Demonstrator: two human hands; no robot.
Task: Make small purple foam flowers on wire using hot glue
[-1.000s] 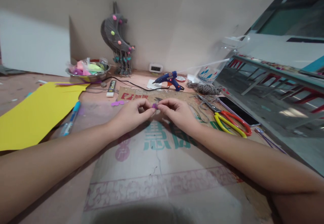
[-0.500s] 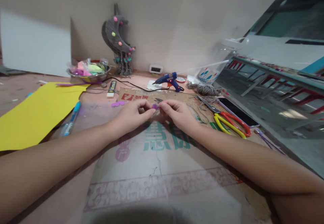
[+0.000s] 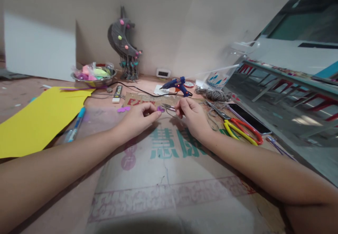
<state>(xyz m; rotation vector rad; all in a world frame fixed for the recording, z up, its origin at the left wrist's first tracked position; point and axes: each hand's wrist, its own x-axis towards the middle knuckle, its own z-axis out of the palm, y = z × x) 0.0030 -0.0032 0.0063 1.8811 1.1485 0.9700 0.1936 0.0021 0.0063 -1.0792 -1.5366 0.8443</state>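
My left hand (image 3: 144, 117) pinches a small purple piece (image 3: 161, 109) between thumb and fingertips, above a printed cardboard sheet (image 3: 137, 191). A thin grey string (image 3: 172, 115) runs from that piece toward my right hand (image 3: 191, 116), whose fingers are closed on it. Between the two hands shows a small pointed metal tool (image 3: 167, 106); its right end is hidden behind my right hand, and I cannot tell what kind it is. Purple scalloped cut-outs (image 3: 123, 109) lie just left of my left hand.
A blue glue gun (image 3: 175, 84) stands behind my hands. Scissors with red and yellow handles (image 3: 243, 130), a phone (image 3: 248, 117) and grey yarn (image 3: 213, 93) are at right. Yellow paper (image 3: 44, 121), a blue marker (image 3: 76, 124) and a metal bowl (image 3: 91, 83) are at left.
My right hand has drawn away to the right from my left hand, and the string now spans the gap. My left hand keeps its pinch on the purple piece.
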